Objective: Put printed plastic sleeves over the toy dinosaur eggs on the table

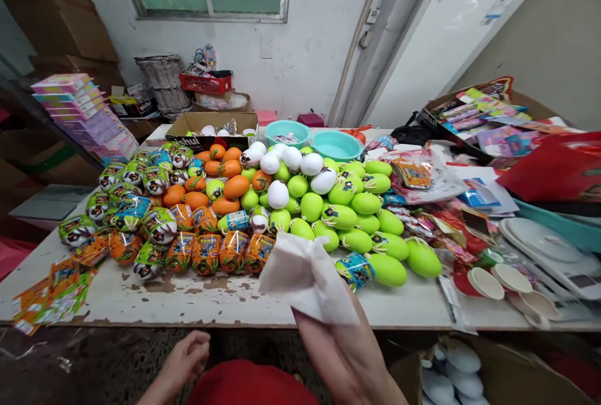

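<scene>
A white sheet of tissue paper (305,276), crumpled and draped, is gripped in my right hand (335,348) in front of the table's near edge. The sheet covers most of the fingers. Just past that hand lies a green egg with a blue printed wrap (357,270), and a plain green egg (387,270) beside it. My left hand (186,355) hangs low in front of the table edge, fingers loosely curled together, with nothing visible in them. Nearest to it on the table are orange wrapped eggs (206,253) in a row.
Green, orange and white eggs (278,194) crowd the table (188,305). Printed sleeves (51,295) lie at left. Behind stand an open carton (211,122) and turquoise basins (337,144). At right are paper cups (486,283) and a scale (544,242). A box of white eggs (462,374) sits below.
</scene>
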The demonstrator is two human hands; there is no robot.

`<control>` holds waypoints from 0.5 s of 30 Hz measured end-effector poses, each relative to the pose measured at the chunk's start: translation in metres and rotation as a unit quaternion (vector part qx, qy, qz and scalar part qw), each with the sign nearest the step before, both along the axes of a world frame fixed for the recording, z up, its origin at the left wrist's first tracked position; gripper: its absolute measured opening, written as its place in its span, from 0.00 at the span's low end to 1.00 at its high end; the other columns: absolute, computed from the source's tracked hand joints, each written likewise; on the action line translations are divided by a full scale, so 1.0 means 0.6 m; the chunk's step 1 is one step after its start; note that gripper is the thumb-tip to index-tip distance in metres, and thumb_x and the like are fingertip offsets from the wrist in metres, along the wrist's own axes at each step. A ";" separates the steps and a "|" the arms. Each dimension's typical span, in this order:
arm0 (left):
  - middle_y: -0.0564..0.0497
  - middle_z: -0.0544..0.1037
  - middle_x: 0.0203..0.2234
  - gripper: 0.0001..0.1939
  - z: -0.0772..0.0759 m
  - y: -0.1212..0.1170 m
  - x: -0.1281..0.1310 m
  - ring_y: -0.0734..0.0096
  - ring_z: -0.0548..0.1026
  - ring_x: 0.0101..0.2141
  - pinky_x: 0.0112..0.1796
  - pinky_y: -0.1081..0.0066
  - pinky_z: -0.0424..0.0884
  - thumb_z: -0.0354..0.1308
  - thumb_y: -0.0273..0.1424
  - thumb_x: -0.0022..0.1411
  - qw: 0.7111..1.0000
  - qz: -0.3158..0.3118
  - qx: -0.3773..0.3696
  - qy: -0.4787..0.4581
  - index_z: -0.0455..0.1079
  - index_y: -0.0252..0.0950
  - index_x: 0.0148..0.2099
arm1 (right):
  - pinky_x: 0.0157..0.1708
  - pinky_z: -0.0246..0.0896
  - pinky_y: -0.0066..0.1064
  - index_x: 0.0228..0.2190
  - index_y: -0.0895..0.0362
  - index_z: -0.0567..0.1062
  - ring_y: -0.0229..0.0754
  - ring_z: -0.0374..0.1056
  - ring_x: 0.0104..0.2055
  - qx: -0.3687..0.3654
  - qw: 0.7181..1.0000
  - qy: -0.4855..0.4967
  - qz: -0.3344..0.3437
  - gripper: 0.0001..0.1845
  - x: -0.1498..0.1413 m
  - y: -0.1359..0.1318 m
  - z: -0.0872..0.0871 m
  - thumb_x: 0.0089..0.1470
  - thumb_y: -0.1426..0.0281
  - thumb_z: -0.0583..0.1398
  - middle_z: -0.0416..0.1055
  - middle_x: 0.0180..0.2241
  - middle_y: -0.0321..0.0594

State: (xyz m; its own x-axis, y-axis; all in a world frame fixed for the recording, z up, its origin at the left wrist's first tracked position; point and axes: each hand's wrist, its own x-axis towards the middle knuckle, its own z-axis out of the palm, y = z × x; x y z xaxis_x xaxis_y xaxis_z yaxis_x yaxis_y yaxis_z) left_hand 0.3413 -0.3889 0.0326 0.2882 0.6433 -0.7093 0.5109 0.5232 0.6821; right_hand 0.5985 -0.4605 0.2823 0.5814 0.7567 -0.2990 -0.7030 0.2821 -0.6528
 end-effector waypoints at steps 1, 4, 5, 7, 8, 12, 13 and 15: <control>0.55 0.70 0.21 0.32 0.028 0.004 0.023 0.74 0.66 0.20 0.21 0.74 0.58 0.62 0.59 0.37 1.000 0.004 0.023 -0.016 0.69 0.39 0.36 | 0.46 0.68 0.44 0.34 0.52 0.79 0.51 0.70 0.48 0.003 0.999 0.039 0.009 0.18 0.005 0.010 -0.004 0.39 0.59 0.70 0.78 0.39 0.41; 0.47 0.76 0.34 0.32 0.131 0.009 0.112 0.66 0.73 0.32 0.31 0.70 0.68 0.62 0.54 0.45 0.994 -0.013 0.065 -0.090 0.70 0.37 0.45 | 0.48 0.67 0.40 0.35 0.53 0.79 0.48 0.69 0.49 0.004 0.992 0.124 0.003 0.20 0.008 0.026 -0.021 0.36 0.64 0.72 0.78 0.41 0.39; 0.45 0.75 0.41 0.34 0.165 0.007 0.143 0.64 0.73 0.35 0.33 0.69 0.69 0.64 0.53 0.45 0.987 -0.016 0.082 -0.139 0.68 0.38 0.49 | 0.48 0.67 0.38 0.35 0.53 0.79 0.47 0.70 0.48 0.000 0.991 0.134 -0.002 0.20 0.007 0.028 -0.027 0.36 0.66 0.72 0.78 0.41 0.38; 0.42 0.69 0.51 0.41 0.224 -0.001 0.199 0.58 0.71 0.43 0.36 0.68 0.69 0.67 0.50 0.43 0.961 -0.027 0.106 -0.254 0.62 0.40 0.57 | 0.47 0.68 0.35 0.36 0.54 0.79 0.43 0.72 0.44 -0.011 0.990 0.137 -0.011 0.19 0.002 0.030 -0.038 0.37 0.71 0.71 0.78 0.39 0.37; 0.42 0.67 0.54 0.46 0.247 -0.007 0.221 0.56 0.69 0.47 0.38 0.68 0.69 0.69 0.48 0.42 0.943 -0.037 0.103 -0.313 0.58 0.41 0.60 | 0.46 0.68 0.34 0.36 0.54 0.79 0.42 0.73 0.42 -0.017 0.991 0.133 -0.016 0.18 -0.001 0.030 -0.043 0.37 0.72 0.71 0.79 0.38 0.37; 0.43 0.68 0.55 0.51 0.299 -0.026 0.271 0.55 0.66 0.54 0.49 0.64 0.65 0.72 0.44 0.41 0.886 -0.020 0.016 -0.463 0.51 0.43 0.64 | 0.42 0.70 0.34 0.34 0.54 0.79 0.40 0.74 0.35 -0.040 0.993 0.104 -0.039 0.16 -0.009 0.031 -0.063 0.39 0.70 0.71 0.79 0.34 0.36; 0.44 0.69 0.55 0.48 0.306 -0.028 0.276 0.55 0.66 0.54 0.50 0.64 0.64 0.71 0.43 0.43 0.889 -0.004 -0.007 -0.458 0.53 0.43 0.63 | 0.41 0.70 0.35 0.34 0.54 0.79 0.40 0.73 0.34 -0.044 0.994 0.096 -0.042 0.16 -0.011 0.032 -0.067 0.38 0.70 0.71 0.79 0.34 0.35; 0.44 0.72 0.52 0.36 0.313 -0.026 0.281 0.57 0.68 0.52 0.46 0.66 0.66 0.68 0.40 0.49 0.910 0.023 -0.040 -0.413 0.61 0.41 0.59 | 0.40 0.69 0.34 0.33 0.53 0.79 0.41 0.73 0.35 -0.043 0.994 0.080 -0.052 0.15 -0.013 0.033 -0.073 0.37 0.69 0.71 0.79 0.34 0.35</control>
